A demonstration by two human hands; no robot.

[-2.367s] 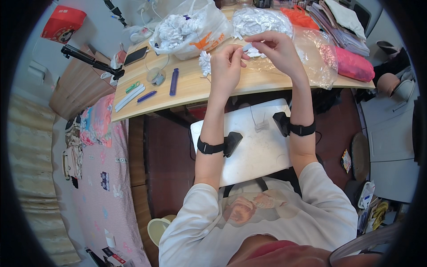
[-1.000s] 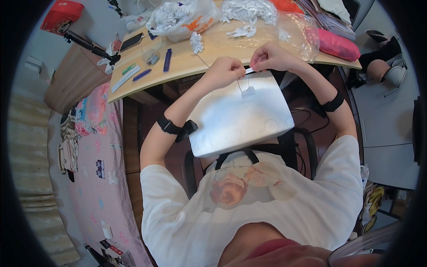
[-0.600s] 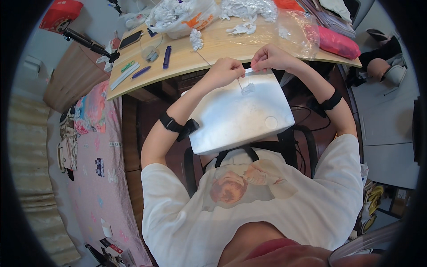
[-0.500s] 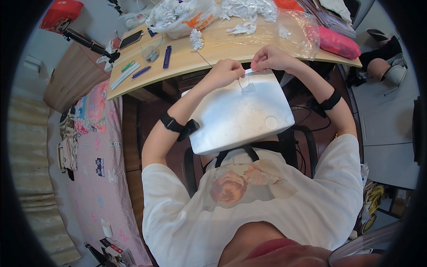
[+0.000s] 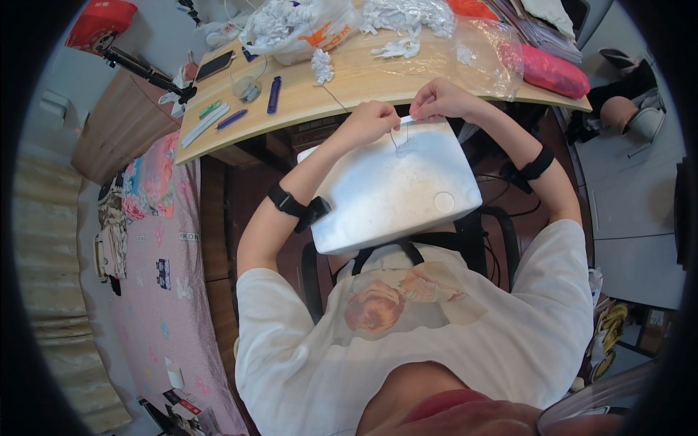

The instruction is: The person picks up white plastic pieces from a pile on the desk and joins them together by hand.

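Note:
My left hand (image 5: 372, 122) is closed in a pinch on a thin string (image 5: 334, 98). That string runs back to a bunch of white paper tags (image 5: 322, 67) on the desk. Close beside it, my right hand (image 5: 439, 100) pinches a small white strip (image 5: 409, 119) that spans the gap between both hands. Below the fingers a loose loop of string hangs, with a small translucent piece (image 5: 407, 147) near its lower end, too faint to make out. Both hands are over the far edge of a white foam box (image 5: 392, 192) resting on my lap.
The wooden desk (image 5: 298, 91) holds a plastic bag of white pieces (image 5: 298, 33), a clear plastic sheet (image 5: 483, 62), a pink roll (image 5: 554, 70), a blue pen (image 5: 231, 119), a dark blue cutter (image 5: 274, 95) and a phone (image 5: 214, 65). A bed (image 5: 171, 291) stands left.
Both hands keep their pinch close together. My left forearm has shifted slightly right, and the right hand has lowered a little. The small hanging piece has shifted slightly.

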